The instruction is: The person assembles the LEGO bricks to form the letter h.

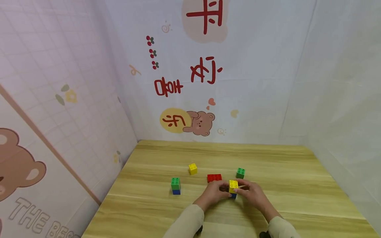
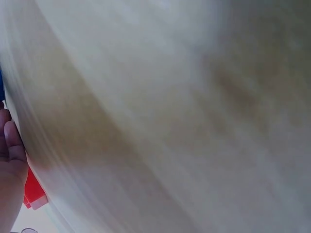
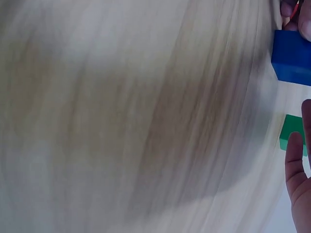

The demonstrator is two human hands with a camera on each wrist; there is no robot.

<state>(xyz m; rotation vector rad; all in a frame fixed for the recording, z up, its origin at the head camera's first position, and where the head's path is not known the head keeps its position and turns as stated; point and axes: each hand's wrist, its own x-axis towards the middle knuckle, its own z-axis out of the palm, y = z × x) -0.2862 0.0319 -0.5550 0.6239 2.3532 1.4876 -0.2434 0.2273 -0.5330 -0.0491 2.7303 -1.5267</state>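
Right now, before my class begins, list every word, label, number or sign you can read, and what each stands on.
"THE BES", then cut off: left wall
"平": back wall, sideways
"安": back wall, sideways
"喜": back wall, sideways
"乐": yellow disc printed on the back wall, sideways
Bricks: no readable text

Pale walls [image 1: 259, 82] with printed bears [image 1: 203, 125] and red characters [image 1: 205, 14] border a wood-grain tabletop [image 1: 297, 185].

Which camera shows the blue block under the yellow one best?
The right wrist camera: the blue block looks biggest there, though the picture's edge cuts it off. The head camera shows only a small blue bit below the yellow block. The left wrist camera catches just a blue sliver at its left edge.
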